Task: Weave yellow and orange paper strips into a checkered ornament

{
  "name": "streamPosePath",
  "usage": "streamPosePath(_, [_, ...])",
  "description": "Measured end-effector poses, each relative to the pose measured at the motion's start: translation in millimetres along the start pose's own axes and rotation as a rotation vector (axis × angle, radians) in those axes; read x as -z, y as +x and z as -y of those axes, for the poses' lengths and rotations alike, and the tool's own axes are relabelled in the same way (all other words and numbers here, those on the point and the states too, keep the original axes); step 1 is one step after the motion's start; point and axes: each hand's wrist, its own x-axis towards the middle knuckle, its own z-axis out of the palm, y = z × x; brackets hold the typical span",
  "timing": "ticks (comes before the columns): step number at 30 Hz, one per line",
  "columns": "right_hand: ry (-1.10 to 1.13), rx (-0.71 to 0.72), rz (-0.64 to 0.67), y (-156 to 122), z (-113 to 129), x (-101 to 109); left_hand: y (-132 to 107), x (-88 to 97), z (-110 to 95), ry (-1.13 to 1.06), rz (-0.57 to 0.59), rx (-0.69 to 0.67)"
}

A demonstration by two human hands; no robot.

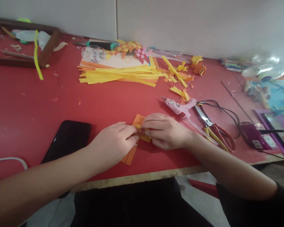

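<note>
On the red table [26, 107] near its front edge, both my hands meet over a small piece made of orange and yellow paper strips [137, 120]. My left hand [113, 143] pinches the strips from the left, fingers curled together. My right hand [164, 130] presses and pinches the same strips from the right. Orange strip ends [130, 156] stick out below my left hand. Most of the piece is hidden under my fingers.
A black phone [67, 140] lies left of my hands. A pink glue gun [181, 107] and red-handled scissors [217, 132] lie to the right, with cables. A pile of yellow and orange strips [120, 75] and a woven paper piece [132, 49] sit further back. A wooden frame [47, 47] stands far left.
</note>
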Motion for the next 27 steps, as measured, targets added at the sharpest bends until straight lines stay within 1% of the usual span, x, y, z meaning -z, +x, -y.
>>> streamPosePath(4, [0.046, -0.028, 0.031, -0.7, 2.8, -0.1, -1.3, -1.0, 0.3, 0.003, 0.002, 0.000])
streamPosePath(7, [0.073, -0.074, 0.004, -1.9, 6.5, -3.1, -1.8, -1.0, 0.3, 0.002, 0.015, 0.004])
streamPosePath(11, [0.068, -0.136, -0.055, -5.2, 10.5, -8.5, -1.1, -1.2, -1.5, -0.011, 0.060, 0.027])
streamPosePath(15, [0.061, -0.160, -0.060, -8.9, 9.7, -10.8, -1.4, -3.4, -2.8, -0.045, 0.098, 0.065])
streamPosePath(18, [0.062, -0.196, -0.070, -12.3, 8.0, -10.9, -2.8, -5.5, -0.9, -0.057, 0.062, 0.049])
streamPosePath(20, [0.057, -0.187, -0.099, -14.5, 7.4, -10.9, -3.9, -6.1, 0.9, -0.079, 0.037, 0.035])
streamPosePath(24, [0.036, -0.146, -0.176, -16.3, 8.1, -10.8, -5.9, -6.6, 2.2, -0.105, 0.031, 0.039])
streamPosePath(27, [0.033, -0.154, -0.189, -14.9, 9.0, -10.2, -6.8, -8.0, 1.3, -0.074, 0.036, 0.063])
